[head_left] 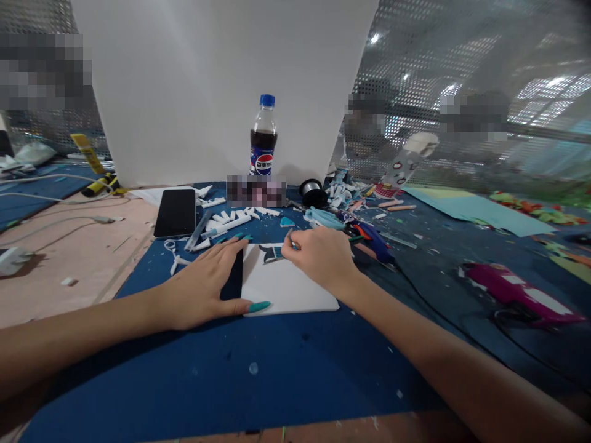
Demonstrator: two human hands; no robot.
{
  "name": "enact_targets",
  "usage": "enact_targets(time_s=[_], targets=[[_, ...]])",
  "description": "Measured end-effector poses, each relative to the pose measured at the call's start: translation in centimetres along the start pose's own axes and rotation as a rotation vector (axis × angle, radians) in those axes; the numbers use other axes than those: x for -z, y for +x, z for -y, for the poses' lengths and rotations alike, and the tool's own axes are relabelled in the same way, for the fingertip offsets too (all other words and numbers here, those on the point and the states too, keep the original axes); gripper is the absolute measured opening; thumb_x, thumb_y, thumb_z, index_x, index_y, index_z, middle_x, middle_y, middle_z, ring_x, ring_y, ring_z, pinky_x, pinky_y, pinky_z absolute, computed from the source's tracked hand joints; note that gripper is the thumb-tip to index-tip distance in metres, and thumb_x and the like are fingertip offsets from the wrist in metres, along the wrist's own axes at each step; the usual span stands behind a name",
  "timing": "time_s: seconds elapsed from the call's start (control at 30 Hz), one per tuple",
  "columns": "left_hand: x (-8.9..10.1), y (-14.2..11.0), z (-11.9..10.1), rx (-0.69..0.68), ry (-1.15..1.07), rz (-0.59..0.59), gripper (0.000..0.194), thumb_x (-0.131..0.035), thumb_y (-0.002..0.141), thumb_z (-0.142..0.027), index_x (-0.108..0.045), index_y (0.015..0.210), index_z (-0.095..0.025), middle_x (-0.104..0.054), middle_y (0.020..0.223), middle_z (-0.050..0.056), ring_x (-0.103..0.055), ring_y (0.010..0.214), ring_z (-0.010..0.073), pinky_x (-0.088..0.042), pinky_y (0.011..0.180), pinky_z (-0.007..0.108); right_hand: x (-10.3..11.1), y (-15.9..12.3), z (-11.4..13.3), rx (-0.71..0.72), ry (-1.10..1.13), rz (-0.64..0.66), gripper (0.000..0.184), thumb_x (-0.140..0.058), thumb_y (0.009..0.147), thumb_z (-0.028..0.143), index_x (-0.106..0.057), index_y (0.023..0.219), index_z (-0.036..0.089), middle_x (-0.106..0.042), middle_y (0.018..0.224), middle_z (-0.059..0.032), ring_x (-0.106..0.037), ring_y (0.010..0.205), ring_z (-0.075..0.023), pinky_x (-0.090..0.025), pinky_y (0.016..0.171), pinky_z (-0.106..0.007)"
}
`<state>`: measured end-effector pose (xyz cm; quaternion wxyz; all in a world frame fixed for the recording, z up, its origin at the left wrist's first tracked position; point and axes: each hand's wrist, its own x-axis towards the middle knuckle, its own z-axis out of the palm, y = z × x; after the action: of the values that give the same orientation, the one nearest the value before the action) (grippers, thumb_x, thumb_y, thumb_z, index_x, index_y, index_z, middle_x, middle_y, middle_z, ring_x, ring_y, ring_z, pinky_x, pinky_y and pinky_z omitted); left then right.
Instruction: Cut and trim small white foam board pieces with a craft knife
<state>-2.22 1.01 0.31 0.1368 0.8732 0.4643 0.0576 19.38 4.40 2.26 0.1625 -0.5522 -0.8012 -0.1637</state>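
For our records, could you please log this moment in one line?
left hand: touching white board; right hand: beside dark shape; bottle: upright, behind

Smooth matt white board (290, 288), glossy glass-like phone (175, 212), clear shiny plastic bottle (263, 138), matt scuffed counter (198, 369), smooth matt panel (221, 74), shiny metallic wire (313, 187), flat matt paper (480, 214), smooth plastic plug (13, 261), perforated metallic-looking mesh (415, 71), smooth plastic tube (87, 153)
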Motion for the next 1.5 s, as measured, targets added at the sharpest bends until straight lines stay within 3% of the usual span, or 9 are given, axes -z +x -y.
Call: enact_targets(time_s=[0.27, 0.67, 1.13, 1.5], targets=[[-0.3, 0.1, 0.4, -0.019, 0.04, -0.009, 0.092, -0.04, 0.077, -0.066, -0.01, 0.141, -0.008, -0.016, 0.148, 0.018, -0.018, 0.135, 0.0311, -0.024, 0.107, 0.048, -0.3, -0.1, 0.4, 0.018, -0.056, -0.01, 0.033, -0.044, 0.078, 0.028, -0.063, 0.053, 0.018, -0.051, 0.041, -0.0014, -0.036, 0.042, -0.0105, -0.013, 0.043, -0.024], [-0.3, 0.2, 0.5, -0.059, 0.162, -0.006, 0.09, -0.033, 0.077, -0.071, -0.015, 0.142, -0.013, -0.015, 0.148, 0.015, -0.017, 0.135, 0.0321, -0.02, 0.107, 0.05, 0.1, 0.3, 0.7, 0.267, -0.084, 0.056, 0.031, -0.042, 0.082, 0.022, -0.064, 0.06, 0.016, -0.064, 0.055, -0.0032, -0.048, 0.052, -0.0124, -0.015, 0.048, -0.027], [-0.3, 0.1, 0.7, -0.066, 0.167, -0.027, 0.086, -0.035, 0.077, -0.07, -0.016, 0.143, -0.018, -0.017, 0.149, 0.011, -0.02, 0.134, 0.0312, -0.021, 0.107, 0.05, -0.3, 0.2, -0.2, 0.328, -0.091, 0.007, 0.042, -0.035, 0.086, 0.02, -0.063, 0.055, 0.018, -0.056, 0.047, -0.0018, -0.038, 0.047, -0.0118, -0.018, 0.048, -0.027], [0.1, 0.1, 0.3, -0.042, 0.142, 0.009, 0.087, -0.036, 0.077, -0.071, -0.017, 0.142, -0.016, -0.016, 0.149, 0.012, -0.019, 0.135, 0.0318, -0.019, 0.107, 0.051, 0.2, 0.3, -0.9, 0.344, -0.105, -0.021, 0.041, -0.035, 0.084, 0.02, -0.064, 0.054, 0.018, -0.057, 0.047, -0.0029, -0.039, 0.049, -0.0133, -0.019, 0.047, -0.026]])
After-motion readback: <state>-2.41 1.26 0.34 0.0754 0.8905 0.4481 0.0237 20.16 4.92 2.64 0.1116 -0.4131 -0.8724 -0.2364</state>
